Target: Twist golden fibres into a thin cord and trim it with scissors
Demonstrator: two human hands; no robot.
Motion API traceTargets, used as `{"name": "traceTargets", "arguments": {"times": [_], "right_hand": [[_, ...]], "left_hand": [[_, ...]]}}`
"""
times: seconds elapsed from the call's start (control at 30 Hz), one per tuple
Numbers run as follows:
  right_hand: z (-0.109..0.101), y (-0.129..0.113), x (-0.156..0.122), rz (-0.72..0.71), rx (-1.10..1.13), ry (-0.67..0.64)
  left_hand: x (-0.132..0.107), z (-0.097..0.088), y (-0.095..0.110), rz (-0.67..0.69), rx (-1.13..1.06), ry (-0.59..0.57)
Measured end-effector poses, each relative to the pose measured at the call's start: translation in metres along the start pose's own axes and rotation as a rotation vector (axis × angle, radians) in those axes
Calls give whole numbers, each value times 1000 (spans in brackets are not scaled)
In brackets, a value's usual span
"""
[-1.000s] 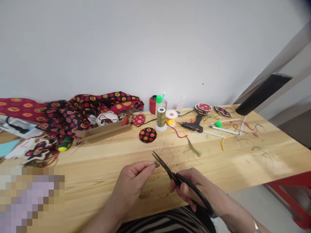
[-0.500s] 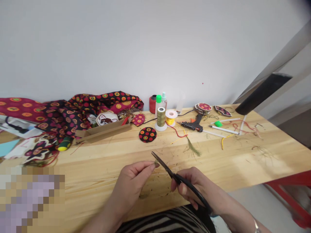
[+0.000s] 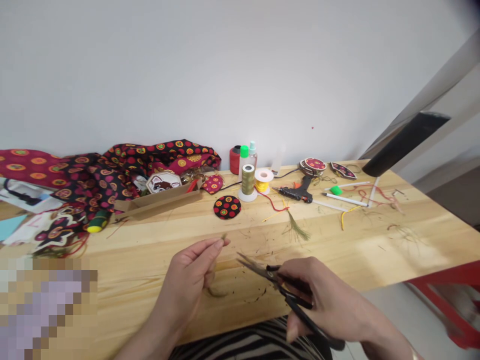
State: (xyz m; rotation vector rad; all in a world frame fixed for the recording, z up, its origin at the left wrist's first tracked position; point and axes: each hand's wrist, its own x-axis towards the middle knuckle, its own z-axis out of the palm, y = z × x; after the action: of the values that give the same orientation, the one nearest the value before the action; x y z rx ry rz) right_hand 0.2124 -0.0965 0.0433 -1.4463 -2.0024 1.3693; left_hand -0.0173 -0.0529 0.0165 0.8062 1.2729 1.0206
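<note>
Between thumb and fingers, my left hand [image 3: 191,270] pinches a small bundle of olive-green thread [image 3: 224,236]. A loose tail of thread hangs below that hand. My right hand [image 3: 318,290] is wrapped around the handles of black scissors [image 3: 258,270], whose blades point left and are slightly parted. The blade tips are apart from the thread, to the right of my left fingertips. Dark thread scraps lie on the table under the blades. Farther back lies a green tassel [image 3: 297,227] with a red and yellow cord. A round patterned fabric piece [image 3: 227,207] lies beyond my left hand.
An olive thread spool [image 3: 248,181], a yellow cord spool [image 3: 264,182] and bottles stand at the back. Right of them lies a black glue gun [image 3: 300,191]. Patterned fabric [image 3: 138,160] and a cardboard box [image 3: 161,202] sit left. A red stool [image 3: 450,290] stands beyond the table's right edge.
My left hand has drawn back left with the thread, away from the scissors. My right hand has shifted slightly right and turned the scissors, whose blades are now lower.
</note>
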Motion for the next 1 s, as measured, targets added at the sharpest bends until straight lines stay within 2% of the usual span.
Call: {"name": "traceTargets", "arguments": {"times": [0.1, 0.2, 0.27, 0.33, 0.43, 0.53, 0.63, 0.7, 0.77, 0.83, 0.9, 0.93, 1.0], "right_hand": [[-7, -7, -7, 10, -201, 56], [-11, -5, -13, 28, -264, 76], [-16, 3, -17, 70, -297, 133], [-25, 16, -21, 175, -387, 267], [-45, 39, -26, 469, -637, 518], [-65, 61, -30, 700, -748, 557], [-75, 80, -33, 742, -738, 575], [-77, 90, -34, 717, -781, 624], [-75, 96, -33, 629, -888, 691], [-68, 94, -28, 457, -973, 769], [-53, 82, -17, 235, -924, 811], [-44, 73, -10, 120, -833, 810], [-21, 52, 6, -102, -640, 620]], "left_hand": [[0, 1, 2, 15, -19, 18], [-1, 3, 4, 23, -20, 25], [-1, 3, 3, 18, -15, 25], [-1, 2, 3, 10, -17, 30], [-1, 1, 3, 2, -35, 40], [-1, 3, 3, -9, -44, 43], [-1, 5, 3, -30, -47, 40], [-1, 5, 3, -32, -52, 35], [-2, 5, 3, -29, -60, 29], [-3, 5, 3, -30, -61, 25], [-3, 6, 2, -32, -62, 24], [-3, 7, 2, -33, -63, 22], [-3, 8, 1, -36, -65, 19]]}}
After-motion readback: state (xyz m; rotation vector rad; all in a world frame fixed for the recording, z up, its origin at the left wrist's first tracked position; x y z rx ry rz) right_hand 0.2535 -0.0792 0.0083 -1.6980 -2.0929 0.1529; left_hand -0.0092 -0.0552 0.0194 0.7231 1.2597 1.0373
